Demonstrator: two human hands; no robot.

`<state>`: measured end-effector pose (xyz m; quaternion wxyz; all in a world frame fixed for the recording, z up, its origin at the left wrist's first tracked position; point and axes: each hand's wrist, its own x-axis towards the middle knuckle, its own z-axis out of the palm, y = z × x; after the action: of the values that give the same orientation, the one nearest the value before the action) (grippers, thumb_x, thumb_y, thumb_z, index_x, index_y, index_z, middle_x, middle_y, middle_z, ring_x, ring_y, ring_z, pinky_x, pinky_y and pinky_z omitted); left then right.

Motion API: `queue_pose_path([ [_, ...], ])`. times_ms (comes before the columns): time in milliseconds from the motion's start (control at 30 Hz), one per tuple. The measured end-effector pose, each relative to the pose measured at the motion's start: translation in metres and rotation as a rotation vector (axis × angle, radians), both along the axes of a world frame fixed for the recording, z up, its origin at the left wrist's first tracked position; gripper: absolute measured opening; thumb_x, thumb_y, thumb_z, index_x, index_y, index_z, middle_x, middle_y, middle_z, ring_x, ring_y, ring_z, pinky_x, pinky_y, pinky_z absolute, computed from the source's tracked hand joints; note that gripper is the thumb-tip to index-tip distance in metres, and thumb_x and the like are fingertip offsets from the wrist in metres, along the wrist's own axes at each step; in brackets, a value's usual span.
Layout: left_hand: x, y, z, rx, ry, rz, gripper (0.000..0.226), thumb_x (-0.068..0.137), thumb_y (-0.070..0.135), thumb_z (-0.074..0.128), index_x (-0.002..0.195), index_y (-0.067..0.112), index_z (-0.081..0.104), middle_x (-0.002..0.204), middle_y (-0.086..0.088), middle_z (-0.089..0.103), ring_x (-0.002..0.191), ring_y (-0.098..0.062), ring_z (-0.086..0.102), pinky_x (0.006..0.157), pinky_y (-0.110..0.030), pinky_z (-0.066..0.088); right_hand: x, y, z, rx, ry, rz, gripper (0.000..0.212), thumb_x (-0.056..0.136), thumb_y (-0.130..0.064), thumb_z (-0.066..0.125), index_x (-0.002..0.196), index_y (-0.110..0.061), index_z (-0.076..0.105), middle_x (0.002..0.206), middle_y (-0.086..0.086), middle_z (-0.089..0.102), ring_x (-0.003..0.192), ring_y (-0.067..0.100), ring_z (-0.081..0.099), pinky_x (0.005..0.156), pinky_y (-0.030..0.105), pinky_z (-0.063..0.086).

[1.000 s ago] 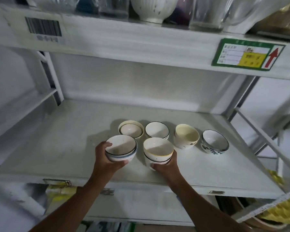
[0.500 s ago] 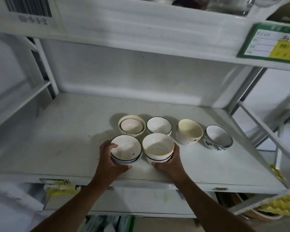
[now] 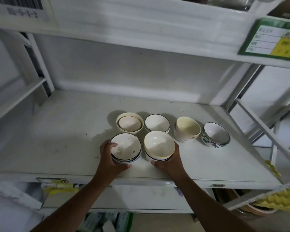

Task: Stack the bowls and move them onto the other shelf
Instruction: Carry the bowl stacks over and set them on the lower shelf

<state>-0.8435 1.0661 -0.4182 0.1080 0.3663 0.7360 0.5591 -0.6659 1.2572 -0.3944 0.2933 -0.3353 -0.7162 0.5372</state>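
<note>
bowls on shelf — perhaps two rows

- Barcode label stuck on the front edge of the upper shelf, top left; blurred characters beneath the bars, seemingly ending "-1-2", first part unreadable.
- Green-bordered label on the same edge, far right; white lined rows and a yellow panel, print too blurred to read.
</note>
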Motion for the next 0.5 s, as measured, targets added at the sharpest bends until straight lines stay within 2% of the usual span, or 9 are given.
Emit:
queue_pose_path([
  [167,-0.001,0.007,0.001,-0.039,-0.011,-0.032,0.094,0.045,0.047,0.081,0.126,0.021,0.040,0.130,0.018,0.027,0.120,0.006,0.035,0.096,0.005,0.027,-0.001,0.001,0.002,0.012,0.008,0.014,0.103,0.040,-0.006,0.094,0.133,-0.004,0.049,0.128,0.014,0.062,0.116,0.029,0.062,0.099,0.048,0.052],
  [267,0.000,0.009,0.004,-0.058,-0.010,-0.030,0.095,0.045,0.048,0.080,0.126,0.021,0.039,0.131,0.016,0.027,0.119,0.015,0.033,0.093,0.007,0.026,-0.001,0.003,0.004,0.024,0.008,0.036,0.103,0.039,-0.007,0.094,0.132,0.000,0.049,0.127,0.019,0.062,0.116,0.034,0.061,0.099,0.051,0.051],
  [367,-0.001,0.008,0.008,-0.081,-0.035,-0.053,0.103,0.044,0.052,0.082,0.132,0.026,0.035,0.136,0.015,0.023,0.124,0.006,0.032,0.096,0.006,0.025,0.000,0.004,0.010,0.035,-0.007,0.087,0.101,0.039,-0.009,0.093,0.130,-0.001,0.050,0.125,0.017,0.063,0.114,0.029,0.063,0.096,0.041,0.054],
  [433,-0.001,0.005,0.013,-0.122,-0.032,-0.080,0.107,0.048,0.055,0.081,0.139,0.029,0.030,0.143,0.013,0.021,0.132,0.001,0.027,0.104,-0.003,0.023,0.005,0.005,0.014,0.009,-0.015,0.109,0.102,0.037,-0.017,0.093,0.129,-0.008,0.050,0.125,0.010,0.063,0.111,0.019,0.063,0.092,0.030,0.054],
  [500,-0.004,0.001,0.022,-0.194,0.021,-0.055,0.100,0.059,0.061,0.070,0.144,0.027,0.030,0.150,0.006,0.021,0.139,-0.006,0.024,0.111,-0.019,0.023,0.015,0.004,0.023,-0.086,-0.030,0.119,0.106,0.044,-0.022,0.093,0.137,-0.018,0.043,0.136,0.002,0.053,0.121,0.011,0.056,0.098,0.027,0.051],
])
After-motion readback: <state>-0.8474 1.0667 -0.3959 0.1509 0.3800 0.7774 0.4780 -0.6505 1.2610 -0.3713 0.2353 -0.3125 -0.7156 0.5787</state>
